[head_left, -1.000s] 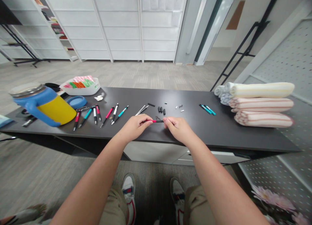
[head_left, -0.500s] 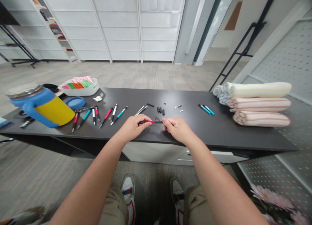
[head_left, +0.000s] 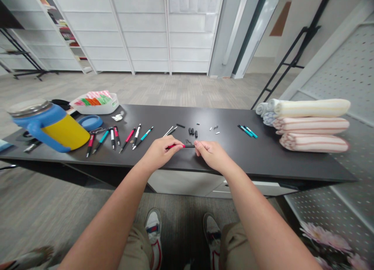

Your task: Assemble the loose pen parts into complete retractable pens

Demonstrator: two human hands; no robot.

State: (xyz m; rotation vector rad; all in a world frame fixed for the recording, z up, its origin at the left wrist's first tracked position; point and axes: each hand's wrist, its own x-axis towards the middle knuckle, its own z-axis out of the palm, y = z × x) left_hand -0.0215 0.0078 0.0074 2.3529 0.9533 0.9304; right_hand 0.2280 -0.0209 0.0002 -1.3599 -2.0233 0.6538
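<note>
Over the near edge of a dark table (head_left: 263,157), my left hand (head_left: 159,153) pinches the red end of a red and black pen (head_left: 182,146). My right hand (head_left: 212,155) pinches the pen's black end, so the pen lies level between both hands. Just beyond the hands lie small black pen parts (head_left: 193,132), thin white refills (head_left: 168,131) and a few tiny bits (head_left: 214,128). A row of assembled pens (head_left: 117,136) in red, teal, white and black lies to the left. Two teal pens (head_left: 248,131) lie to the right.
A big yellow and blue jug (head_left: 49,126) lies tipped at the table's left end, beside a blue lid (head_left: 90,122) and a white tray (head_left: 95,102) of coloured items. Stacked rolled towels (head_left: 312,124) fill the right end. My shoes (head_left: 153,233) show on the carpet below.
Both hands keep their grip on the pen and have barely shifted; the view moved slightly. Nothing else on the table has moved.
</note>
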